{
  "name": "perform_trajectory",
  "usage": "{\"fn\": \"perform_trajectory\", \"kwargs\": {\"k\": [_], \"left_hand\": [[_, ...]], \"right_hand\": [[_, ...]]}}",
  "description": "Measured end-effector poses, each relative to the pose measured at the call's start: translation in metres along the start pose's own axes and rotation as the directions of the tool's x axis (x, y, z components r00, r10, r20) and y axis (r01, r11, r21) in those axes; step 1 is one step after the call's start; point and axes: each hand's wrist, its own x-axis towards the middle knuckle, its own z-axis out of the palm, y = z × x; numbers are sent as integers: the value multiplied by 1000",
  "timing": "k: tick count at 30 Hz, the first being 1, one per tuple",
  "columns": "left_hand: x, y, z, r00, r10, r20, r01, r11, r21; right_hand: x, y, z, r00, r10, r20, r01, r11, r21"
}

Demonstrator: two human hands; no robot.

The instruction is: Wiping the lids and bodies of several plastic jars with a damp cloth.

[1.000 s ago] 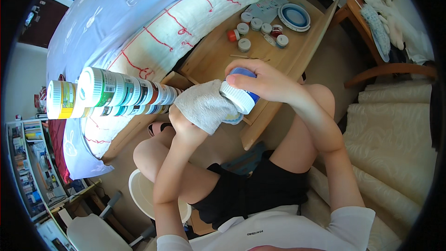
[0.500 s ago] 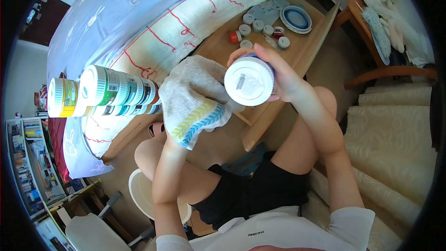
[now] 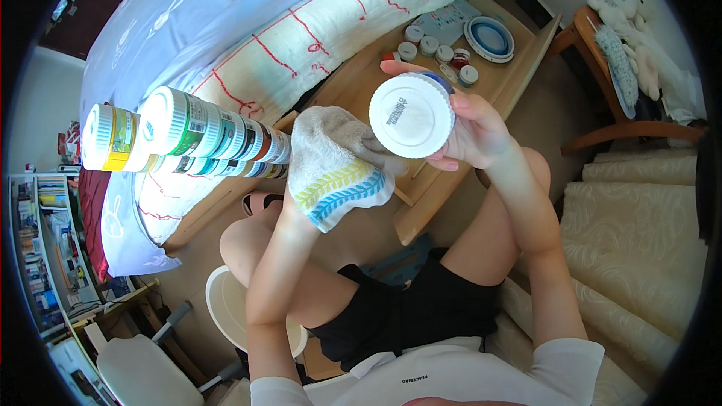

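Observation:
My right hand (image 3: pixel 477 129) is curled round a jar with a ribbed white lid (image 3: pixel 411 116). The lid faces up toward me, and only a strip of blue shows on the jar's side. A light grey towel (image 3: pixel 331 139) with yellow and blue leaf bands covers my left hand, hiding its fingers. The towel is gripped close against the left side of the jar. Left of the towel rise tall stacks of lidded jars, among them a green-labelled jar (image 3: pixel 167 122) and a yellow-labelled jar (image 3: pixel 113 137).
Ahead, an open wooden drawer (image 3: pixel 353 83) holds several small white-lidded jars (image 3: pixel 444 54) and a round blue-and-white basin (image 3: pixel 489 37). A bed with a blue cover (image 3: pixel 203 7) lies beyond. A white bin (image 3: pixel 226 308) stands by my left leg, and a wooden chair (image 3: pixel 602 53) at right.
The jar has turned a little in my right hand, whose fingers have shifted round it. The towel and left hand have moved slightly right and up, and the view has shifted a little.

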Motion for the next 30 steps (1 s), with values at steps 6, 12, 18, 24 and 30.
{"fn": "perform_trajectory", "kwargs": {"k": [6, 12, 18, 24, 30], "left_hand": [[-10, 2, 5, 957, -233, 173, 290, 800, -525], [-38, -9, 25, 739, -479, 473, 339, -343, -876], [-43, 0, 25, 767, -566, 302, 188, -252, -949], [-33, 10, 16, 736, -593, 327, 200, -271, -942], [-33, 3, 23, 822, -570, -20, 188, 304, -934]], "right_hand": [[2, 2, -2, 1000, -14, -24, 11, 993, -120], [3, 3, 2, 998, -13, -64, 1, 982, -189], [4, 7, 9, 986, -36, -163, -5, 969, -248], [6, 19, 16, 959, -83, -269, -15, 939, -344], [8, 31, 13, 955, -152, -255, 65, 945, -322]]}}
